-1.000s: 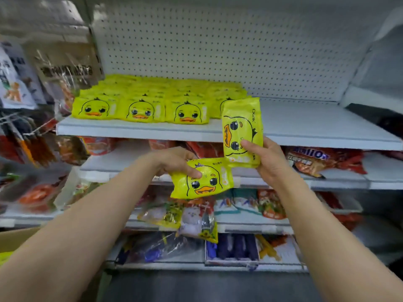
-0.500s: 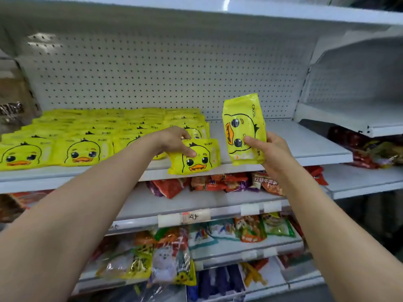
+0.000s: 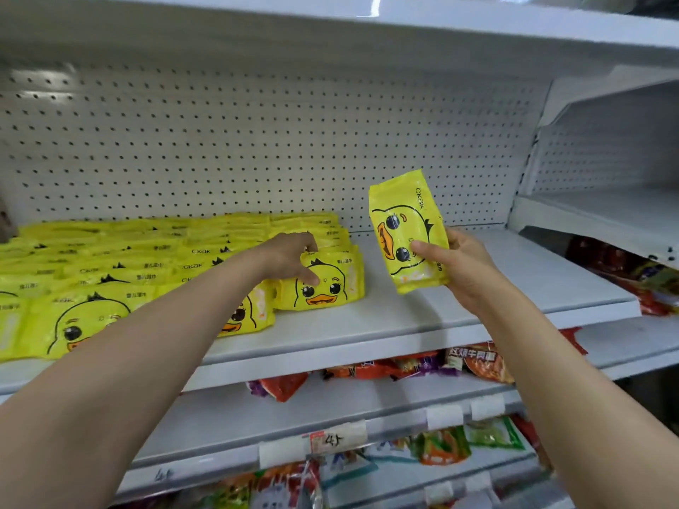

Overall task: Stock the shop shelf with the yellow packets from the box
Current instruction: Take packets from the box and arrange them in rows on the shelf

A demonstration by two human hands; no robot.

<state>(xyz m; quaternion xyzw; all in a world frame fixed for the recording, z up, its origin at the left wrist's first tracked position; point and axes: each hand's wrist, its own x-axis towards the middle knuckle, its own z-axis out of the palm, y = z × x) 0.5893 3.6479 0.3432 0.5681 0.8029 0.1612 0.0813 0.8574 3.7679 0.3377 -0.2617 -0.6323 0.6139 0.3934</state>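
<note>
my left hand (image 3: 290, 257) pinches a soft yellow plastic duck packet (image 3: 325, 284), setting it on the white metal shelf (image 3: 459, 306) beside the yellow rows (image 3: 147, 259). my right hand (image 3: 461, 268) grips another yellow packet (image 3: 406, 231) upright, just right of it. these look light, squashy and slippery, so i'd hold the sides.

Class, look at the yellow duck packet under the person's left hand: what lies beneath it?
The left hand holds the yellow duck packet on a stack of matching packets on the white shelf. Only the stack's right edges show; its count and the shelf beneath are covered.
</note>
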